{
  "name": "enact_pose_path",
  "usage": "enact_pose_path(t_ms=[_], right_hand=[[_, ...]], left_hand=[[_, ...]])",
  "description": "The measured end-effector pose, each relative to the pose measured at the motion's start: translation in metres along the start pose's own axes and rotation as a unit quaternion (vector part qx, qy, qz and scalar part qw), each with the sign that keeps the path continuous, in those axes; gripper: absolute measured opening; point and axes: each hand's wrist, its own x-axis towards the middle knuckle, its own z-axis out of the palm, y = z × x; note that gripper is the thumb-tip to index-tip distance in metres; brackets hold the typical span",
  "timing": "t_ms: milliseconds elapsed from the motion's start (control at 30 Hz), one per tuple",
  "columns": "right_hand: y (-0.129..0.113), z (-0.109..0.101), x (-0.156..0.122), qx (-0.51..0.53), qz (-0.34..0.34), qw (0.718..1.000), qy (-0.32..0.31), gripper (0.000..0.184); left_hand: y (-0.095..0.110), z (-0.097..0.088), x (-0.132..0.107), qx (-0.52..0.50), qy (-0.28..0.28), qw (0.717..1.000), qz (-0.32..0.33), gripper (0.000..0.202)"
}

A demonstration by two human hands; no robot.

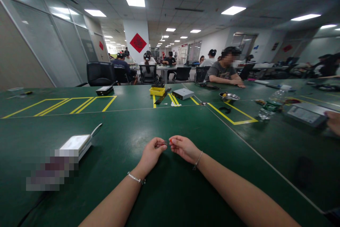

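Just above the green table (127,120), both hands meet in front of me, fingertips almost touching. My left hand (154,151) is closed in a pinch on a small dark, metallic-looking piece (165,142), too small to name. Between the thumb and fingers of my right hand (184,148) sits a small orange piece (171,141), mostly covered by the fingers. I cannot tell whether the two pieces touch. Each wrist wears a thin bracelet.
To the left lies a white device (75,142) with a cable. Ahead are a yellow tray (157,91) of dark parts, a grey metal box (183,94) and a metal bowl (229,96). A water bottle (273,105) and another person's hand (334,122) are at right.
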Motion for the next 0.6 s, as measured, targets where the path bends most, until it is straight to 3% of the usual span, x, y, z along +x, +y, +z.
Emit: enact_pose_path(t_ms=[167, 433, 600], right_hand=[[0.000, 0.003, 0.000, -0.009, -0.009, 1.000, 0.027, 0.021], [0.008, 0.017, -0.002, -0.082, -0.033, 0.991, 0.100, 0.029], [0.012, 0.020, -0.001, -0.095, -0.042, 0.990, 0.095, 0.035]], left_hand=[[0.002, 0.001, -0.001, 0.072, 0.045, 0.996, 0.033, 0.011], [0.003, 0.006, -0.007, 0.202, 0.065, 0.973, 0.090, 0.011], [0.007, 0.006, -0.010, 0.245, 0.092, 0.960, 0.095, 0.013]])
